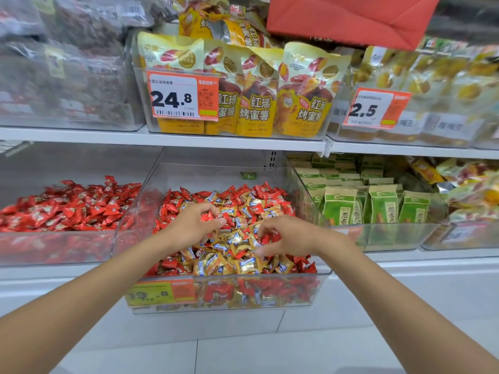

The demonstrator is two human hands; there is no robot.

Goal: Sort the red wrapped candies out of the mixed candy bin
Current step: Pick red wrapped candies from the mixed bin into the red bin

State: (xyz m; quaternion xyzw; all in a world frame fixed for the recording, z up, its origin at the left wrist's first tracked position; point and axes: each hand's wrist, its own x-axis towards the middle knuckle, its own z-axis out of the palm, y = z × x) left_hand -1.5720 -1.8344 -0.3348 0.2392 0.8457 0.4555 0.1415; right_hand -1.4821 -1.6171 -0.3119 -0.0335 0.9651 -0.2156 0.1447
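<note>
Mixed candy bin [237, 274]: sits at the middle of the lower shelf [405, 261], front wall at the shelf's front edge, low enough for both arms to reach in over the rim. Holds red wrapped candies [243, 191] heaped toward the back wall and in the front corners, with gold wrapped candies [229, 249] thick in the centre.

Left hand [189, 225]: hovers over the left-centre of the heap with fingers curled, thumb and fingertips pinching one red candy [206, 217] at the top of the pile. Probably grips it that way to carry it leftward.

Right hand [286, 236]: reaches down right of centre, fingers hooked into the wrappers around a red piece [274, 234]. Cannot tell whether pinching it or only raking gold ones aside.

Red-only bin [54, 247]: stands just beside the mixed candy bin's left wall. Looks like the likely destination for sorted reds.

Judging by the heap, looks early in the sort, with plenty of red left, much of it mixed among gold near the front wall. Calls for light pinches on wrapper ends, to avoid dragging slick neighbours along.
</note>
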